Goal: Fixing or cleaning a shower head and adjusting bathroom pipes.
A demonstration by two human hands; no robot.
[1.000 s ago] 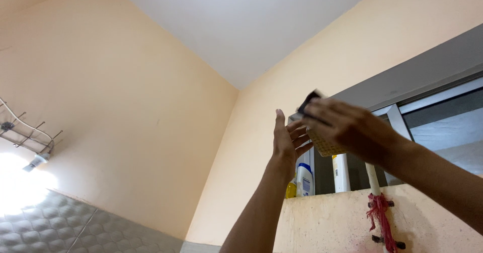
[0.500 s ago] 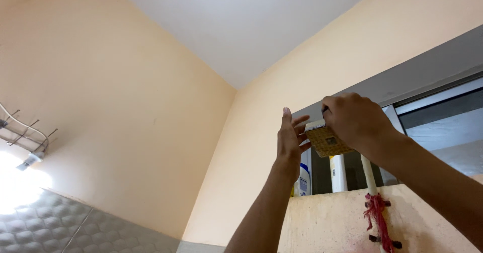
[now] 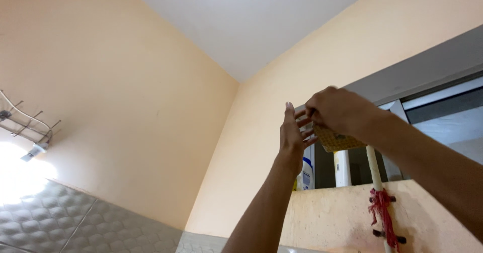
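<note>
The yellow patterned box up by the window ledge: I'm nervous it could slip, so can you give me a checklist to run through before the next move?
1. Right hand grips the yellow patterned box from above: ok.
2. Left hand steadies it: cannot tell; the fingers are spread open beside the box, contact hidden.
3. Box rests on something: not ok; nothing shows under it above the ledge.
4. Space on the ledge beneath: not ok; a white bottle and a white tube stand there.
5. Box clear of the window frame: cannot tell.
</note>
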